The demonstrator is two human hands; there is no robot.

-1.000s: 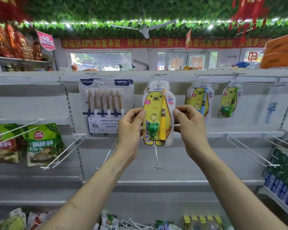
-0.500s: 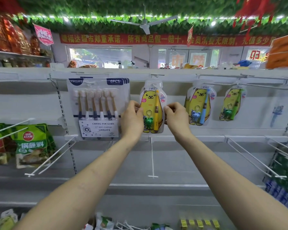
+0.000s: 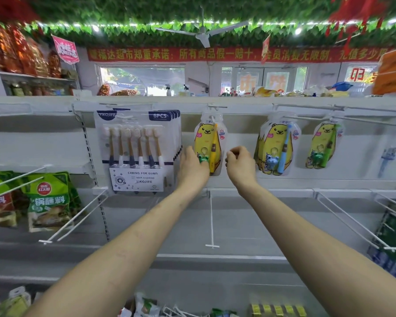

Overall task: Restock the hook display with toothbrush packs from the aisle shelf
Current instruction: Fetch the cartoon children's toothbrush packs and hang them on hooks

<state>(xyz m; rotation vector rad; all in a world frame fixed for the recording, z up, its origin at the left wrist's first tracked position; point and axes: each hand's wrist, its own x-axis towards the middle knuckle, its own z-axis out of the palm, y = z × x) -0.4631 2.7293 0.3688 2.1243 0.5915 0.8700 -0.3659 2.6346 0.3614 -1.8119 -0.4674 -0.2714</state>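
Packs of toothbrushes are hung along the far top rail. The yellow-brush pack (image 3: 207, 138) — a bear card with a green frog charm (image 3: 202, 159) — is seen on the middle hook (image 3: 216, 106), hanging upright against the back panel. Its lower left corner is covered by the left hand (image 3: 193, 167), which is laid against it from the left. The fingertips are hidden, so whether the pack is pinched or only touched cannot be told. The right hand (image 3: 241, 164) is held just right of the pack, apart from it, with fingers curled inward and nothing held. To the left, a stack of six-brush packs (image 3: 137, 152) is hung. To the right, a blue-brush pack (image 3: 276, 147) and, farther right, a green-brush pack (image 3: 325, 145) are hung on their own hooks. Below the hands, a bare hook (image 3: 212, 220) is pointed toward the near side. Green sauce bags (image 3: 48, 200) are hung on lower hooks at the left edge.
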